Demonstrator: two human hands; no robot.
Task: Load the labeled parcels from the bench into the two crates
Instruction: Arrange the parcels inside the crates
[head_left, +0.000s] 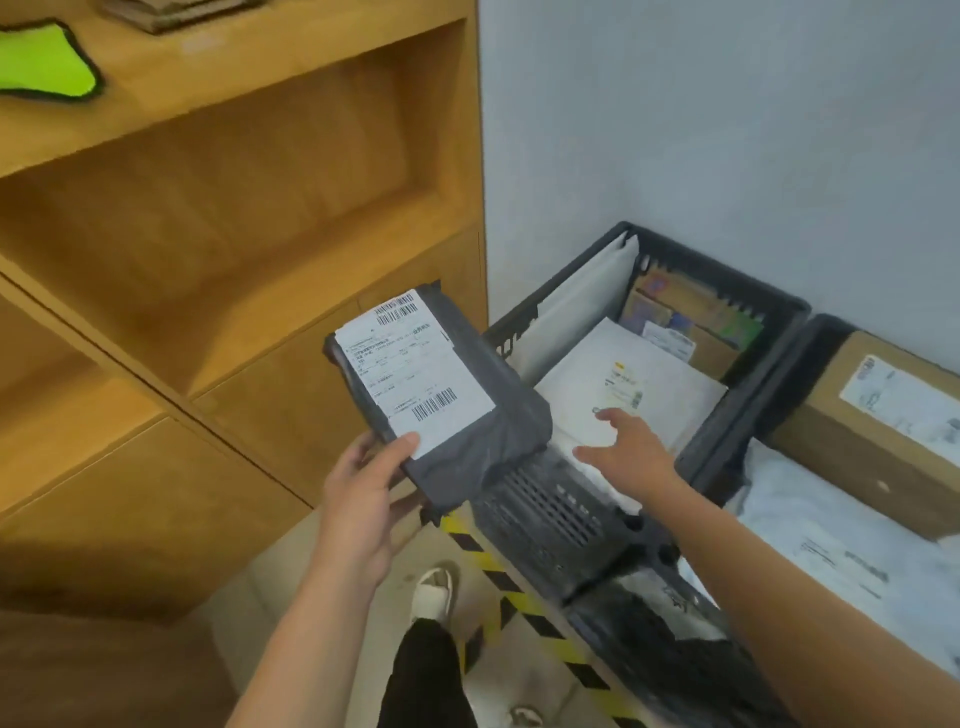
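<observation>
Left hand (363, 499) gripping grey labeled parcel (467, 415), right hand (631, 447) spread over white mailer (623, 384) in black crate (737, 306), second crate (810, 353) alongside

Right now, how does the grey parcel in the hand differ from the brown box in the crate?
The grey parcel is a soft dark bag, the brown box stiff cardboard. The grey parcel is held tilted in the left hand; the brown box lies in the right crate. Both carry a white label.

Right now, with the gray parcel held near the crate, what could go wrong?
The left hand grips the gray parcel only at its near end, so it may slip. The black crate already holds a white mailer; the parcel may not lie flat. The right hand over the mailer may block it.
</observation>
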